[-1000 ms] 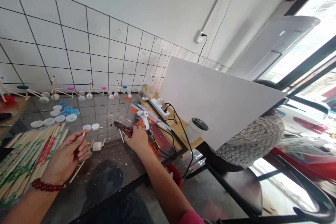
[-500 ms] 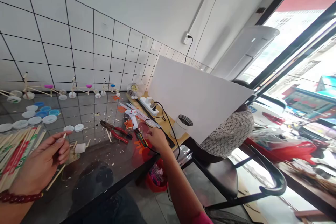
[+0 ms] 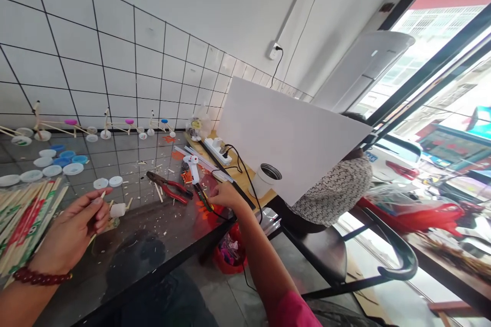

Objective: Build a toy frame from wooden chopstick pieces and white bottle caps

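Note:
My left hand (image 3: 74, 225) is closed in a pinch on a short wooden stick (image 3: 103, 194), held above the dark table. My right hand (image 3: 226, 196) has its fingers curled together at a black handle with yellow and green marks (image 3: 203, 197), just below a white hot glue gun (image 3: 192, 162). Whether the fingertips grip that handle is hidden. Red-handled pliers (image 3: 169, 187) lie between the hands. Close by my left hand are two white bottle caps (image 3: 108, 182), a small white cylinder (image 3: 117, 210) and a bundle of wooden sticks (image 3: 26, 219) in printed wrapping.
Small stick-and-cap models (image 3: 125, 125) line the wall grid. Blue and white caps (image 3: 63, 161) lie in front. At right are a power strip (image 3: 217, 150), cables, a white jar (image 3: 264, 181) and a large white board (image 3: 287, 133) before a seated person (image 3: 337, 191). A red bin (image 3: 230, 255) stands below.
My right hand has moved left to the black handle below the glue gun. My left hand, still pinching the stick, has moved slightly right and up.

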Demonstrator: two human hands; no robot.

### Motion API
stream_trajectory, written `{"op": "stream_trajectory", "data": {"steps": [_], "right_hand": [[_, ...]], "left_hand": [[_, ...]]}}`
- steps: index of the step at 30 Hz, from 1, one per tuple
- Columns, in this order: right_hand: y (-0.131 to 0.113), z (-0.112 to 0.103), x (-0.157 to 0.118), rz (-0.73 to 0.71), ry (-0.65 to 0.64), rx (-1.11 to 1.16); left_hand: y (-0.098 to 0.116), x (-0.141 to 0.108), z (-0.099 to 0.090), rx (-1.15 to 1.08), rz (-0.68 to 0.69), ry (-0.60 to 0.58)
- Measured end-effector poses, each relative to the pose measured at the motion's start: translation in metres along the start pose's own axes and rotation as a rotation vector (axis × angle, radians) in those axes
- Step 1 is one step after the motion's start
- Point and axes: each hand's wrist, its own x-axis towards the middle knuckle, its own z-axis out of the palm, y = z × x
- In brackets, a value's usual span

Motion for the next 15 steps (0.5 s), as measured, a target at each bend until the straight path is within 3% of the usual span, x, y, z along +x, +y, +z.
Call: {"op": "stream_trajectory", "data": {"steps": [4, 9, 12, 15], "right_hand": [[0.003, -0.002, 0.001, 0.093, 0.014, -0.085], [0.029, -0.009, -0.004, 0.284, 0.304, 0.042], [0.026, -0.012, -0.010, 0.199, 0.420, 0.291], [-0.010, -0.005, -0.012, -0.044, 0.455, 0.519]], "left_hand": [[0.002, -0.005, 0.006, -0.037, -0.014, -0.020], [0.002, -0.012, 0.011, 0.023, -0.008, -0.035], [0.002, -0.014, 0.014, 0.029, -0.015, -0.053], [-0.001, -0.016, 0.017, 0.000, 0.009, -0.065]]}}
